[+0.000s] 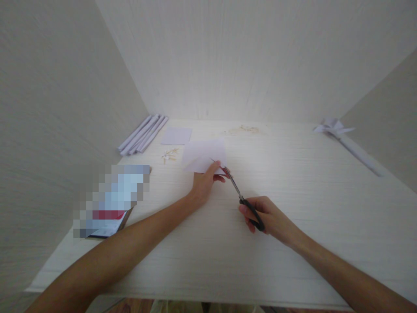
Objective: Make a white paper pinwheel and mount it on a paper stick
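Note:
In my left hand (206,182) a square sheet of white paper (203,152) is pinched at its near right corner, thumb on top and fingers underneath. My right hand (259,213) grips black-handled scissors (233,180), with finger and thumb at the handle loops. The blades point up and left toward the paper's right corner, beside my left fingertips. How far the blades reach into the paper cannot be made out. Another white paper square (177,135) lies flat just behind and left of the held sheet.
Rolled paper tubes (143,134) lie at the back left, near small pale scraps (170,154). A blurred tablet or phone (114,204) rests at the left. A paper flower on a rolled stem (356,152) lies at the right. Tan crumbs (247,129) sit by the back wall (234,61).

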Motion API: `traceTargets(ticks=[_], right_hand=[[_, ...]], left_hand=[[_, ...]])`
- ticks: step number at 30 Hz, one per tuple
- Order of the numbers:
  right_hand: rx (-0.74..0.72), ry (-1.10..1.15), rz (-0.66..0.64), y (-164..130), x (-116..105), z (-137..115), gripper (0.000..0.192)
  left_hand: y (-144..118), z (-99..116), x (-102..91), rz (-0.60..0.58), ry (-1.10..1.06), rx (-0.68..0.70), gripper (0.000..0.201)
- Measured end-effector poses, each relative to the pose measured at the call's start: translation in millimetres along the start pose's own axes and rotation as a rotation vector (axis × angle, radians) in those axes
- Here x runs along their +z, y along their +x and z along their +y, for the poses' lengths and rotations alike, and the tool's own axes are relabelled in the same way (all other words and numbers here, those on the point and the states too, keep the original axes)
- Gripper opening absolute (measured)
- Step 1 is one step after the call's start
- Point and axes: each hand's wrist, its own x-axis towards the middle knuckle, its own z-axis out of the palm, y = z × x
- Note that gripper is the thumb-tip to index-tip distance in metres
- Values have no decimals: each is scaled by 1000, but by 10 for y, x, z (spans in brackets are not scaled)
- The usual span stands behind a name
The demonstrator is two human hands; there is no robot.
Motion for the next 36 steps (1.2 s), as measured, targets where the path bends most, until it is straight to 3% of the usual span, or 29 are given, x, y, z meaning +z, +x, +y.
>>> traceTargets(ticks=[36], right_hand=[[41,119,-44,-1,-9,-55,49]], left_hand=[[18,-15,-18,15,-5,-18,13]])
